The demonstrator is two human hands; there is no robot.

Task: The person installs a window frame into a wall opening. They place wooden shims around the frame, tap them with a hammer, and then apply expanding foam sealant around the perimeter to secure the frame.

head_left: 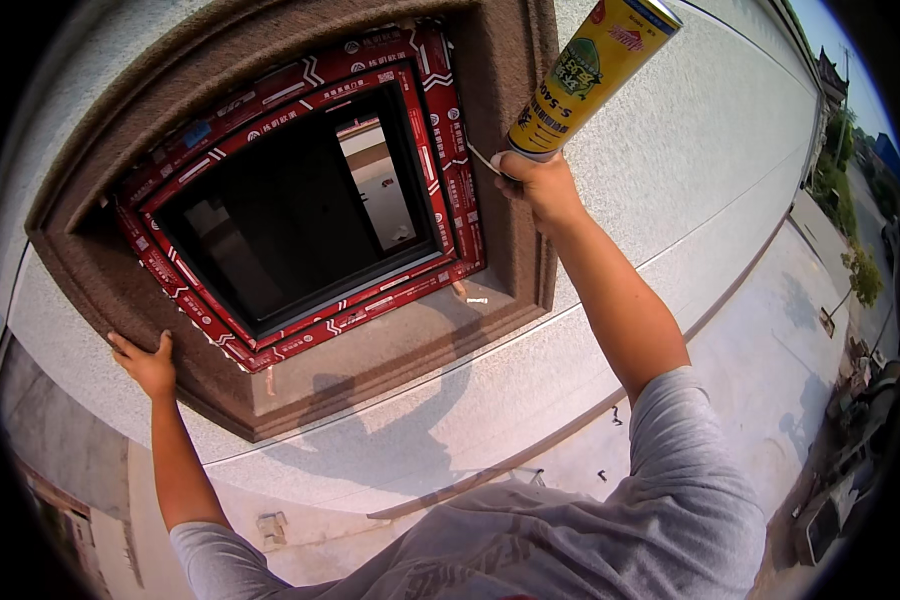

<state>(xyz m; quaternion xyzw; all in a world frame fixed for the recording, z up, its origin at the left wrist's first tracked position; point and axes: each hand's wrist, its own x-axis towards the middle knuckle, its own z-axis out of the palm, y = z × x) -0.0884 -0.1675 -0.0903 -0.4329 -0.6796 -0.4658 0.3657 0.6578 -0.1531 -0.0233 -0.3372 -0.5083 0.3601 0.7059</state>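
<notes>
My right hand point(542, 186) is closed at the lower end of a yellow foam spray can point(592, 78), which is held upside down and tilted. A thin pale straw point(481, 157) runs from beside the fingers to the gap at the right side of the window frame point(467, 190). That frame is wrapped in red printed protective film and sits inside a brown textured surround point(518, 215). My left hand point(148, 366) rests on the surround's lower left edge, fingers and thumb spread, holding nothing. The trigger or valve under the can is hidden by my right hand.
Dark glass fills the window point(280, 200), with a bright reflection or opening at its right. A brown sill point(390, 325) juts out below. White textured wall point(690, 150) surrounds it. Far below lies pale paved ground point(710, 350), with parked vehicles point(855, 455) at the right.
</notes>
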